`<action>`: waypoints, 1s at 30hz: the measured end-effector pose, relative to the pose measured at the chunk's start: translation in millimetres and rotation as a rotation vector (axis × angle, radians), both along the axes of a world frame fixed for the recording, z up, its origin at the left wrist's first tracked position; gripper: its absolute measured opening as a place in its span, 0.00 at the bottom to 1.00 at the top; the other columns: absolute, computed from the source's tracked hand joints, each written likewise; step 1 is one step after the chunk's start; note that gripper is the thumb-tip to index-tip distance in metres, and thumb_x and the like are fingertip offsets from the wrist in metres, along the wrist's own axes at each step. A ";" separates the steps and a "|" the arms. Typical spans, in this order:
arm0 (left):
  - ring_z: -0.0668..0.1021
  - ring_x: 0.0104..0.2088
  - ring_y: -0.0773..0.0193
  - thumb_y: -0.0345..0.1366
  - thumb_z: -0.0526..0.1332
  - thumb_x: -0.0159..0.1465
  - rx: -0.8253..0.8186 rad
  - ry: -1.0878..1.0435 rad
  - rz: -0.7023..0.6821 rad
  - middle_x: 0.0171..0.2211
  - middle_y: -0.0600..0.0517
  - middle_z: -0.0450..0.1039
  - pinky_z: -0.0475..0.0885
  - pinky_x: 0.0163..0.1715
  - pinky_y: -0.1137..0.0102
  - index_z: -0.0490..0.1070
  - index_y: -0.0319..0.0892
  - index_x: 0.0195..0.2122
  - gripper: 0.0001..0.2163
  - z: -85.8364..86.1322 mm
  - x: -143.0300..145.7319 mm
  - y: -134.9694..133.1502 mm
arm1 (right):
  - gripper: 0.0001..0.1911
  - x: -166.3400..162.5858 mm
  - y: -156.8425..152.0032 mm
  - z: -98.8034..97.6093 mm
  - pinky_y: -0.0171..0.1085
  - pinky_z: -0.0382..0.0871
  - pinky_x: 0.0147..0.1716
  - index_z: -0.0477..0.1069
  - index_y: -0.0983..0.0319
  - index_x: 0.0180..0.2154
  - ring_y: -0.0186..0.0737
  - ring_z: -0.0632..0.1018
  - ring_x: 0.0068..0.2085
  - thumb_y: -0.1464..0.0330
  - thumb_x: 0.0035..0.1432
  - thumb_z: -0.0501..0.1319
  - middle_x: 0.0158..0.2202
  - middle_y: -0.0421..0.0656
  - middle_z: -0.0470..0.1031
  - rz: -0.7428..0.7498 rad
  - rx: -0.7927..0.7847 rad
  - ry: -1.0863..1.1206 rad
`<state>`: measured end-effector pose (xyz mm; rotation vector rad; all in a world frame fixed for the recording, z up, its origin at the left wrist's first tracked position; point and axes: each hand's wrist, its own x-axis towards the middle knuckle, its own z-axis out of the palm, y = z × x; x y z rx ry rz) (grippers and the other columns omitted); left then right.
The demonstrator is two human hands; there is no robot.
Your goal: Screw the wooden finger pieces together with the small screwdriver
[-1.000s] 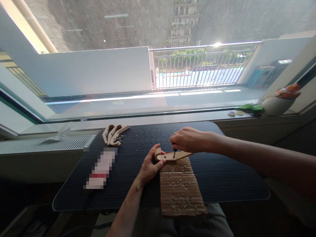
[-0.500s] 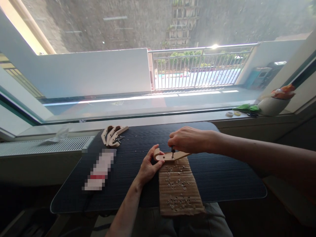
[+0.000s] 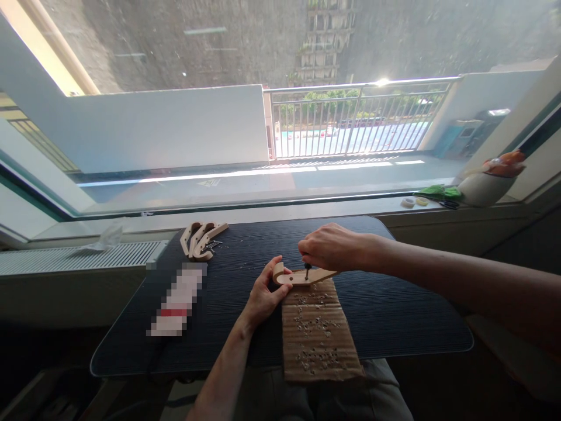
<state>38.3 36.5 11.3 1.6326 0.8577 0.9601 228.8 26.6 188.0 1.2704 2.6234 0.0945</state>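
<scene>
My left hand [image 3: 266, 293] grips the curled end of a pale wooden hook [image 3: 299, 280], thumb in front and fingers behind. The hook lies across the far end of a corrugated cardboard piece [image 3: 319, 333] full of small holes. My right hand [image 3: 331, 248] is closed from above around a screwdriver [image 3: 308, 270], most of its handle hidden in the fist. Its shaft stands nearly upright, with the tip at one of the hook's holes; a second dark hole shows to the left. Whether a screw sits under the tip is too small to tell.
Several more wooden hooks [image 3: 199, 241] lie at the table's far left beside loose screws [image 3: 213, 246]. A blurred-out flat item [image 3: 177, 301] is nearer on the left of the dark table [image 3: 394, 316]. Tape rolls [image 3: 407, 202], scissors and a pot [image 3: 488, 186] stand on the windowsill.
My right hand has turned slightly around the screwdriver handle, staying over the same hole. The left hand, hook and cardboard have hardly moved.
</scene>
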 end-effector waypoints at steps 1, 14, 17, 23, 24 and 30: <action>0.73 0.46 0.63 0.34 0.62 0.57 0.000 -0.003 -0.001 0.44 0.50 0.72 0.63 0.54 0.64 0.55 0.43 0.59 0.29 0.2 0.0 0.1 | 0.13 0.1 -1.3 1.7 0.35 0.53 0.23 0.72 0.65 0.35 0.37 0.73 0.28 0.65 0.62 0.52 0.29 0.47 0.76 0.009 0.011 -0.011; 0.74 0.44 0.65 0.33 0.62 0.57 -0.008 0.009 0.005 0.44 0.51 0.72 0.64 0.53 0.66 0.55 0.44 0.59 0.28 0.8 -0.6 0.0 | 0.11 3.3 2.2 1.6 0.35 0.54 0.25 0.73 0.65 0.33 0.36 0.73 0.30 0.72 0.60 0.52 0.32 0.46 0.75 0.120 -0.066 -0.039; 0.74 0.44 0.65 0.33 0.62 0.57 0.000 0.016 0.011 0.44 0.51 0.72 0.64 0.53 0.66 0.55 0.44 0.59 0.29 0.8 -0.1 0.1 | 0.12 3.0 4.3 -2.6 0.35 0.54 0.24 0.73 0.65 0.32 0.36 0.73 0.29 0.69 0.61 0.52 0.30 0.47 0.75 0.069 -0.065 -0.019; 0.74 0.44 0.65 0.34 0.62 0.57 0.006 0.008 0.012 0.44 0.51 0.72 0.64 0.53 0.66 0.56 0.44 0.59 0.28 -0.1 0.2 -0.8 | 0.15 0.5 3.7 -3.1 0.36 0.54 0.24 0.73 0.66 0.32 0.37 0.73 0.28 0.65 0.62 0.51 0.29 0.48 0.76 -0.033 -0.042 -0.032; 0.74 0.43 0.65 0.34 0.62 0.57 0.006 0.006 0.015 0.43 0.51 0.72 0.64 0.52 0.66 0.56 0.44 0.59 0.28 -0.3 0.2 -0.9 | 0.15 0.2 3.4 -2.4 0.36 0.53 0.24 0.73 0.66 0.32 0.37 0.73 0.28 0.65 0.62 0.51 0.29 0.48 0.76 -0.031 -0.030 -0.040; 0.74 0.45 0.64 0.34 0.62 0.57 0.007 0.002 0.006 0.44 0.51 0.72 0.64 0.53 0.65 0.56 0.44 0.59 0.28 -0.4 -0.6 -0.8 | 0.12 1.1 1.2 4.6 0.35 0.54 0.24 0.72 0.64 0.39 0.37 0.73 0.28 0.64 0.59 0.55 0.30 0.46 0.75 0.038 0.008 -0.034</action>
